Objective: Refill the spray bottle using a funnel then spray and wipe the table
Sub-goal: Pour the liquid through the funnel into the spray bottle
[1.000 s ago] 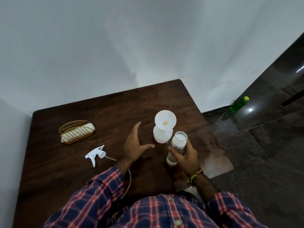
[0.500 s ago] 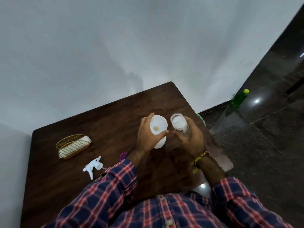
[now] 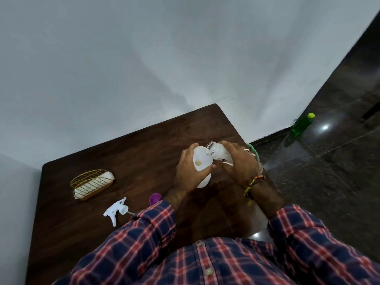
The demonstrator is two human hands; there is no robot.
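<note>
Half a second ago we held the clear jar [image 3: 219,154] upright beside the funnel [image 3: 202,161]; now our right hand [image 3: 239,163] grips it tipped, mouth over the funnel's bowl. Our left hand [image 3: 188,173] stays wrapped around the funnel and white bottle [image 3: 204,181] on the table [image 3: 123,157]. The trigger sprayer [image 3: 116,210] lies well apart.

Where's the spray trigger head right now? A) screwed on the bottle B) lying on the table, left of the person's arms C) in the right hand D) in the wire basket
B: the white trigger head lies loose on the table, apart from the wire basket, while the left hand holds the funnel and the right hand tips the open bottle.
</note>
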